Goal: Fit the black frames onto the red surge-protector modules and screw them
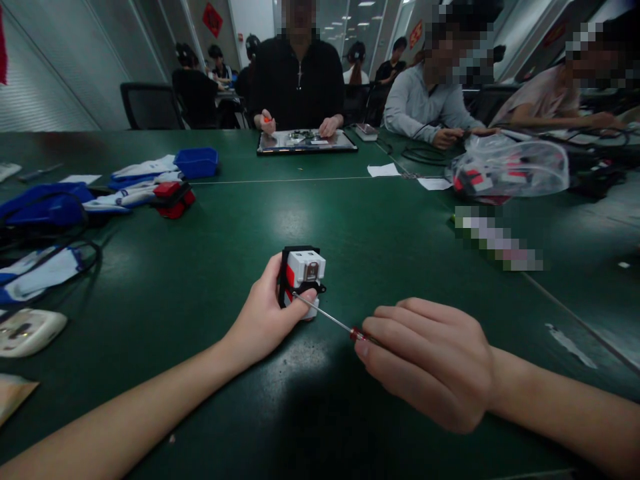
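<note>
My left hand [263, 315] is closed around a small white, red and black plug-like block [303, 275] that stands on the green table [210, 267]. My right hand [427, 360] is closed on a thin screwdriver [327, 317] with a red handle. Its metal shaft points up and left, and its tip meets the lower side of the block beside my left thumb.
At left lie blue and white gloves [135, 187], a blue tray [197, 162], a red and black part [173, 198], cables and a white socket [27, 331]. A clear bag of parts [510, 170] sits at right. Other people sit across the table over a tray [306, 142].
</note>
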`<action>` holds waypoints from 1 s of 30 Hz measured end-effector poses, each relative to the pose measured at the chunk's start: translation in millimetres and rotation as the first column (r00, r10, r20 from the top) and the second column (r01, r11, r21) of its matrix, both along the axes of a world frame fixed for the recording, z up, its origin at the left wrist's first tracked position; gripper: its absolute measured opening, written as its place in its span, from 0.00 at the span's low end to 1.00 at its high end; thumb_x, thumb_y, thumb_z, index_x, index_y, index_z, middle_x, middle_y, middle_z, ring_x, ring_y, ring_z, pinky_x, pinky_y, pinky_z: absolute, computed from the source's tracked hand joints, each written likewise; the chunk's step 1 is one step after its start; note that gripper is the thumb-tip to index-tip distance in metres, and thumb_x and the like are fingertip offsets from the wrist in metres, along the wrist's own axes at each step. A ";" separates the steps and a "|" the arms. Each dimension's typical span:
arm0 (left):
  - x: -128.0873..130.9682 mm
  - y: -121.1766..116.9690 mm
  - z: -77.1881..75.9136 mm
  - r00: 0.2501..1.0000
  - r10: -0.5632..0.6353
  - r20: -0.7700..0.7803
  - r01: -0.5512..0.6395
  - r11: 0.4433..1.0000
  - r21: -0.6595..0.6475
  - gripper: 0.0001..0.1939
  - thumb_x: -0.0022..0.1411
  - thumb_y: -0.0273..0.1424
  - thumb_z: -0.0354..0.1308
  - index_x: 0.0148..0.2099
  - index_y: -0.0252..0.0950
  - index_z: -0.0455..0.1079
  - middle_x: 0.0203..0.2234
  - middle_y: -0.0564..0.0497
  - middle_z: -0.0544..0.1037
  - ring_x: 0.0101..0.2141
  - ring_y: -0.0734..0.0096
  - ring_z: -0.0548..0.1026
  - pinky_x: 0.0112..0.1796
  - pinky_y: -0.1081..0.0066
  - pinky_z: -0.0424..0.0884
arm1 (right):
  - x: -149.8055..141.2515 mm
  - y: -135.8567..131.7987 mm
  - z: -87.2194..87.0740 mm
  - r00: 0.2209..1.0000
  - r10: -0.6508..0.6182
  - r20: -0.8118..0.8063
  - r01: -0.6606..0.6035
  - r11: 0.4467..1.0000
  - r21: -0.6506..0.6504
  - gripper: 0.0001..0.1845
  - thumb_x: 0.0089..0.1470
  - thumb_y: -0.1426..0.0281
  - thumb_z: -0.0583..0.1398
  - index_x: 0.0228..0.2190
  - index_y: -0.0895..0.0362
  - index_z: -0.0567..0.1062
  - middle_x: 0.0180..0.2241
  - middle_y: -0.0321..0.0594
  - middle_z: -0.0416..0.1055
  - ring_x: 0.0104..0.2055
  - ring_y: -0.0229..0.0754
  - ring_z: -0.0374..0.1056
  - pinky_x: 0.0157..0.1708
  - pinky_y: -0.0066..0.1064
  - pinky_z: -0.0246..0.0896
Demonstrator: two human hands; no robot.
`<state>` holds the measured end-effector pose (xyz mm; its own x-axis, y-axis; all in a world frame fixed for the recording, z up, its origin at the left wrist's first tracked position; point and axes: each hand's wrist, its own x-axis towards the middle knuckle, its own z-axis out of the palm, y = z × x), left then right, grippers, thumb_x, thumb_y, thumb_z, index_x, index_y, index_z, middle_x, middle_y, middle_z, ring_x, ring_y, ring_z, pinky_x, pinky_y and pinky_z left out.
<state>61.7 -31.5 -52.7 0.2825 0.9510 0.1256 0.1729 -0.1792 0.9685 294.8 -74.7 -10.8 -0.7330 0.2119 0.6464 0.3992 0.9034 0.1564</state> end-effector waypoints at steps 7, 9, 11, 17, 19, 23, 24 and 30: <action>-1.1 0.0 -2.0 1.000 -0.007 -0.013 0.007 1.000 0.017 0.25 0.65 0.37 0.63 0.60 0.37 0.62 0.48 0.46 0.78 0.46 0.59 0.78 0.49 0.64 0.73 | 1.7 1.6 5.3 1.000 0.001 0.015 -0.001 1.000 0.005 0.09 0.65 0.78 0.52 0.41 0.62 0.71 0.27 0.40 0.75 0.30 0.41 0.70 0.29 0.34 0.64; -1.5 -0.3 -2.0 1.000 -0.010 -0.017 0.010 1.000 0.014 0.25 0.65 0.36 0.63 0.60 0.37 0.62 0.48 0.46 0.77 0.46 0.59 0.78 0.49 0.63 0.73 | 3.0 2.0 4.5 1.000 -0.003 0.024 0.002 1.000 0.009 0.08 0.64 0.77 0.53 0.42 0.63 0.72 0.26 0.40 0.75 0.30 0.41 0.71 0.28 0.33 0.63; -1.7 -0.5 -1.3 1.000 -0.007 -0.019 0.007 1.000 0.018 0.25 0.65 0.36 0.63 0.60 0.37 0.62 0.48 0.46 0.77 0.46 0.59 0.77 0.49 0.64 0.73 | 4.1 2.4 2.4 1.000 -0.005 0.026 0.005 1.000 0.004 0.07 0.64 0.76 0.55 0.43 0.64 0.71 0.27 0.41 0.75 0.31 0.42 0.72 0.28 0.34 0.63; -0.9 -0.7 0.7 1.000 -0.013 -0.005 0.013 1.000 0.019 0.25 0.65 0.36 0.63 0.60 0.37 0.62 0.48 0.47 0.77 0.46 0.60 0.77 0.49 0.65 0.72 | 7.3 0.8 -0.8 0.998 -0.024 0.051 0.024 1.000 0.010 0.07 0.64 0.77 0.53 0.40 0.61 0.71 0.32 0.44 0.76 0.34 0.44 0.72 0.29 0.35 0.61; -0.7 -0.9 0.6 1.000 -0.011 -0.010 0.011 1.000 0.016 0.25 0.64 0.35 0.63 0.60 0.37 0.62 0.48 0.46 0.76 0.46 0.60 0.77 0.50 0.65 0.72 | 7.8 0.2 0.8 0.995 -0.059 0.085 0.059 0.998 0.008 0.06 0.66 0.75 0.53 0.39 0.59 0.71 0.31 0.42 0.76 0.33 0.42 0.72 0.28 0.34 0.60; -0.7 -1.1 0.1 1.000 -0.012 -0.015 0.013 1.000 0.014 0.26 0.64 0.36 0.63 0.60 0.37 0.62 0.49 0.46 0.77 0.46 0.59 0.77 0.49 0.64 0.73 | 6.3 1.3 3.4 0.998 -0.034 0.058 0.036 0.999 -0.021 0.07 0.66 0.74 0.53 0.37 0.59 0.71 0.30 0.42 0.74 0.33 0.43 0.71 0.28 0.34 0.61; -0.7 -1.0 0.0 1.000 -0.010 -0.015 0.010 1.000 0.014 0.26 0.64 0.36 0.64 0.60 0.37 0.62 0.48 0.46 0.77 0.46 0.59 0.77 0.49 0.64 0.73 | 5.6 1.6 3.4 0.999 -0.012 0.037 0.013 1.000 -0.021 0.06 0.65 0.75 0.53 0.37 0.60 0.71 0.30 0.42 0.74 0.33 0.44 0.71 0.28 0.34 0.62; -0.1 -1.2 1.9 1.000 -0.015 0.000 0.015 1.000 0.015 0.26 0.63 0.35 0.64 0.60 0.37 0.62 0.49 0.46 0.77 0.47 0.58 0.77 0.49 0.64 0.73 | 3.2 1.9 0.1 1.000 0.022 0.020 -0.022 0.999 -0.027 0.07 0.65 0.74 0.53 0.38 0.61 0.72 0.27 0.42 0.72 0.34 0.44 0.71 0.28 0.34 0.64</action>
<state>61.6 -32.7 -50.7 0.2972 0.9445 0.1400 0.1703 -0.1967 0.9656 297.9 -72.8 -10.7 -0.7505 0.2127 0.6257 0.3761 0.9160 0.1398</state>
